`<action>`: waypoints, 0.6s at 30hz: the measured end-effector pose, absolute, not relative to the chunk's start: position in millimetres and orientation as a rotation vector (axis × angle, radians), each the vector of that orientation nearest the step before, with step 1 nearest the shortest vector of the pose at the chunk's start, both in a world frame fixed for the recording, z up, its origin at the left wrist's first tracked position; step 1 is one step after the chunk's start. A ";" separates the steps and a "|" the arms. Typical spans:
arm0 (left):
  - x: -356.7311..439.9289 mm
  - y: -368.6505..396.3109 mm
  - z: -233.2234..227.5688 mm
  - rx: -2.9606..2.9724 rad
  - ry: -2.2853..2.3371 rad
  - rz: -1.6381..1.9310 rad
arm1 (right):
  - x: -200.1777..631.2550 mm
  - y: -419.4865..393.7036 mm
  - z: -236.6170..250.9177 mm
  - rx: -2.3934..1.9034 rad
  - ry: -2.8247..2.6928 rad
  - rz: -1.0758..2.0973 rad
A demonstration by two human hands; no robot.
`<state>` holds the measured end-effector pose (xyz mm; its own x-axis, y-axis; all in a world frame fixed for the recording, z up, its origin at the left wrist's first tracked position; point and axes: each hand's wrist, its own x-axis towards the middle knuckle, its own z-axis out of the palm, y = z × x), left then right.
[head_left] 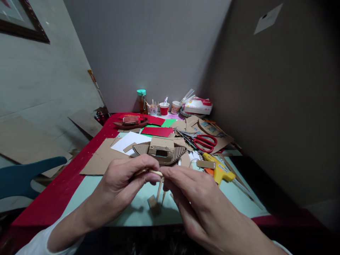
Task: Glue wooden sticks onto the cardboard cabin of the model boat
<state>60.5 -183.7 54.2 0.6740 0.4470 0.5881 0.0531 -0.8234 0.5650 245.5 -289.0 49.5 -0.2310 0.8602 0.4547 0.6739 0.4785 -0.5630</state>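
Observation:
My left hand [124, 182] pinches a thin pale wooden stick [156, 173] between thumb and fingers. Close beside it, my right hand [196, 191] is closed at the stick's other end, its fingertips partly hidden. Below the fingertips two slim wooden sticks [159, 189] point downward; whether they are held or lie on the table cannot be told. A small brown cardboard piece [154, 205] is under my hands. Just beyond them stands a cardboard model boat [162, 150] with a curved roof and ribbed deck.
A yellow glue gun [220, 170] and red-handled scissors [204, 141] lie at the right, near cardboard scraps [193, 124]. Farther back are a reddish-brown model boat [131, 122], a red paper cup [164, 109] and a bottle [142, 101]. A blue chair [29, 171] stands at left.

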 end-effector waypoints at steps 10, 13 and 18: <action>63.8 -186.4 54.0 2.103 0.540 0.855 | 243.0 -281.1 43.7 -1.329 -1.854 0.345; 62.3 -178.9 53.7 1.757 0.557 0.731 | 245.5 -288.4 40.1 -1.337 -1.840 0.280; 60.5 -163.5 49.2 1.565 0.634 0.790 | 257.6 -294.2 25.3 -1.244 -2.057 -0.028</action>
